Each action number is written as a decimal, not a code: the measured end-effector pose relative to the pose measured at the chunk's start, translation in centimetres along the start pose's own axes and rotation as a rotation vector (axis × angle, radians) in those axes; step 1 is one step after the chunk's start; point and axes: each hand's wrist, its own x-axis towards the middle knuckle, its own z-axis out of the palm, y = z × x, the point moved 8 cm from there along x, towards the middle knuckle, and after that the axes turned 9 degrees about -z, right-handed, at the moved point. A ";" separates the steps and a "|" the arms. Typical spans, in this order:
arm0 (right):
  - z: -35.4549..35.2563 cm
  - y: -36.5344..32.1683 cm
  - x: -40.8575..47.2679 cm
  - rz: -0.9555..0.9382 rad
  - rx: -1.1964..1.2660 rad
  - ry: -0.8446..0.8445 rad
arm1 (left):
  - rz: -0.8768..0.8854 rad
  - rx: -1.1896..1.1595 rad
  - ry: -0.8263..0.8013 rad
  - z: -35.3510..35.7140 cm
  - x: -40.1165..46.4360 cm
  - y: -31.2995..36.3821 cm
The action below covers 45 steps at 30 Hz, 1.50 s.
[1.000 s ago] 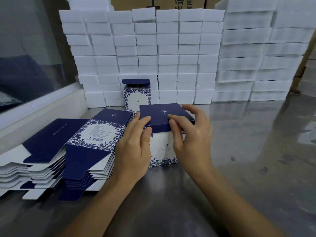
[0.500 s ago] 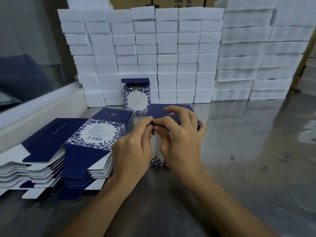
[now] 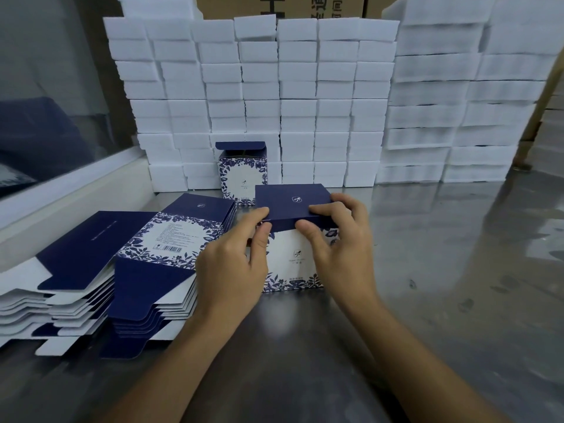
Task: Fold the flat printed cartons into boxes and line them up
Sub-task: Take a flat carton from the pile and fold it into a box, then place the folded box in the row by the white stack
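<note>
A folded blue-and-white floral box point(image 3: 293, 257) stands on the steel table in front of me, its navy lid flap lying over the top. My left hand point(image 3: 235, 264) pinches the lid's front left edge between thumb and fingers. My right hand point(image 3: 338, 248) grips the lid's front right edge, fingers on top and thumb on the front face. A finished box point(image 3: 242, 175) with its lid flap raised stands behind, against the foam. Two stacks of flat printed cartons point(image 3: 158, 257) lie to the left.
A wall of white foam blocks point(image 3: 274, 96) runs across the back, with wider foam stacks point(image 3: 457, 96) at the right. A white ledge point(image 3: 61, 203) borders the table on the left. Bare steel tabletop point(image 3: 442, 270) spreads to the right.
The hands were bunched together at the lid's front middle; now they have spread apart to the lid's left and right front edges, and the lid lies flatter over the box.
</note>
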 end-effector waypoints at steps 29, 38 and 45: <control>-0.3 -1.1 -0.4 -0.052 -0.172 -0.002 | -0.021 -0.059 -0.016 0.2 -0.6 -0.5; 3.4 -6.1 -1.9 -0.300 -0.519 -0.152 | -0.022 -0.027 -0.077 0.9 -1.0 -0.6; 4.7 -1.3 -1.0 -0.132 -0.592 -0.380 | -0.021 0.281 -0.261 2.3 -0.6 -1.7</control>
